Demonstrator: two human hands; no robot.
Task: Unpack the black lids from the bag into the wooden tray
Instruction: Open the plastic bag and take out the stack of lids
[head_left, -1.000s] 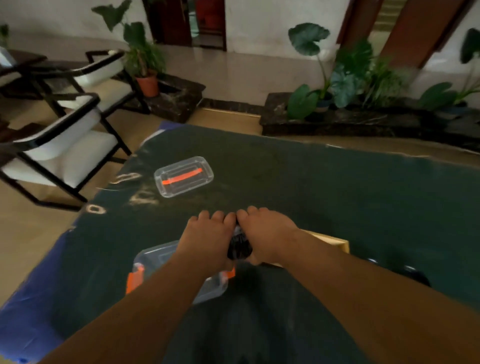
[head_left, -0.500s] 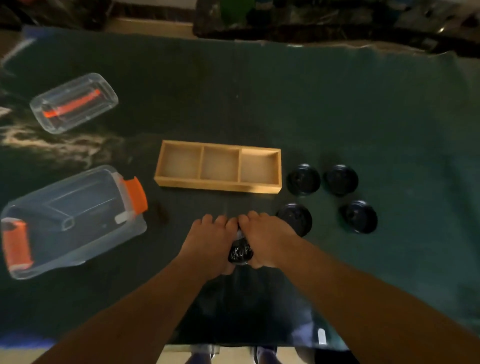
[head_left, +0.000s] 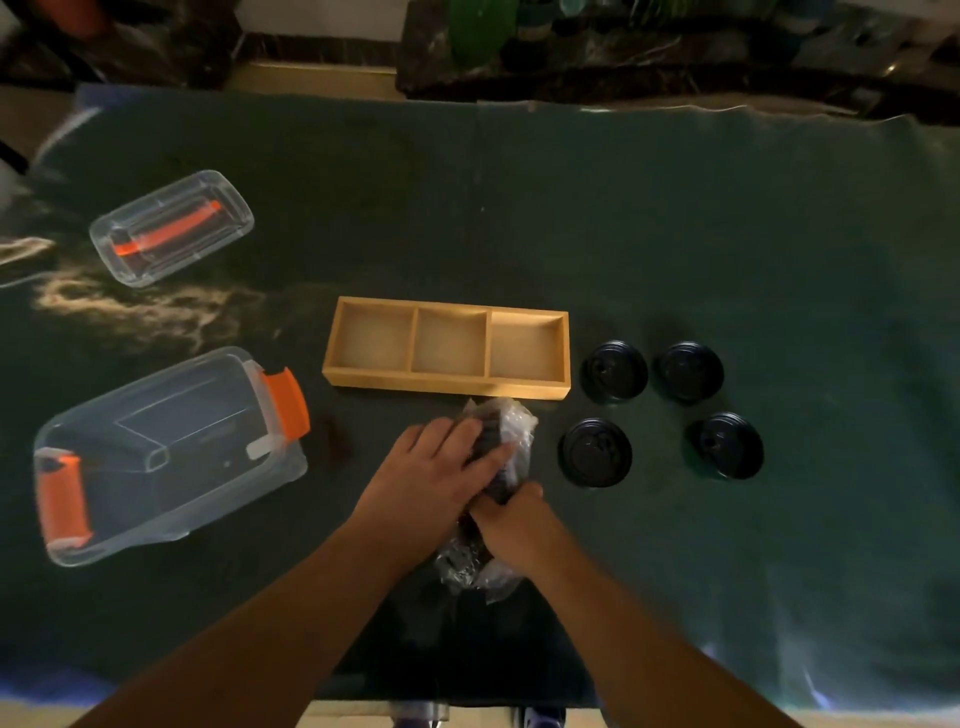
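Note:
A clear crinkled plastic bag (head_left: 511, 431) with a stack of black lids inside lies on the green cloth just in front of the wooden tray (head_left: 447, 383). My left hand (head_left: 434, 470) lies over the stack, fingers gripping its far end. My right hand (head_left: 511, 517) is closed around the bag lower down. The tray has three compartments, all bare. Several loose black lids (head_left: 613, 370) lie on the cloth to the right of the tray, the nearest (head_left: 595, 451) close beside the bag.
A large clear plastic box with orange latches (head_left: 156, 457) lies at the left. Its clear lid with an orange handle (head_left: 171, 226) rests farther back left. The green cloth (head_left: 675, 234) covers the table; the near edge runs just below my forearms.
The head view dropped from the room down onto the table. My hands, clenched side by side on the bag before, have shifted: the left now reaches forward over the stack, the right grips lower.

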